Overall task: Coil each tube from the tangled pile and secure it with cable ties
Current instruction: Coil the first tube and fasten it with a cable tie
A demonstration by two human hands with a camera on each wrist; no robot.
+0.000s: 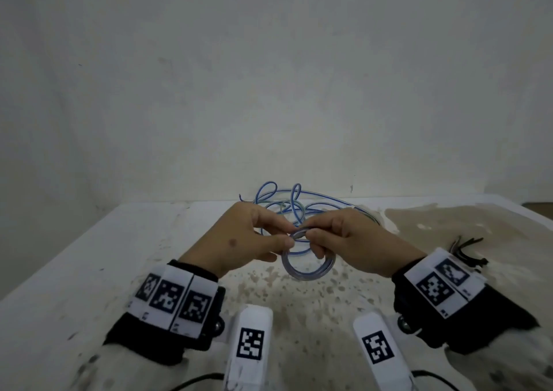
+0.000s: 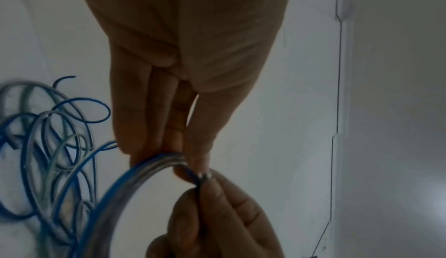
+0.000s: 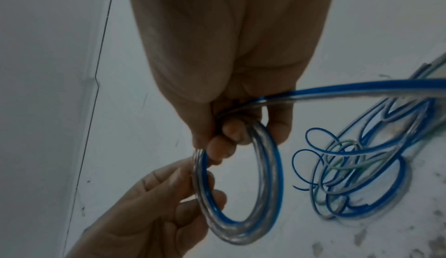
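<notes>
Here, both hands pinch one small coil above a stained table.
Bare tabletop point(image 1: 89, 256) spreads leftward to its edge; the left hand point(image 1: 239, 238) nips the coiled tube point(image 1: 308, 266) between thumb and fingertips, the right hand point(image 1: 353, 241) curls fingers through it. Behind them lies the tangled pile point(image 1: 287, 205) by the wall; black cable ties point(image 1: 466, 250) lie far right.

No legible words, numbers or brands; only black-and-white square code markers on the wristbands point(image 1: 173, 298) and two white blocks point(image 1: 250, 342) on the worktop.
</notes>
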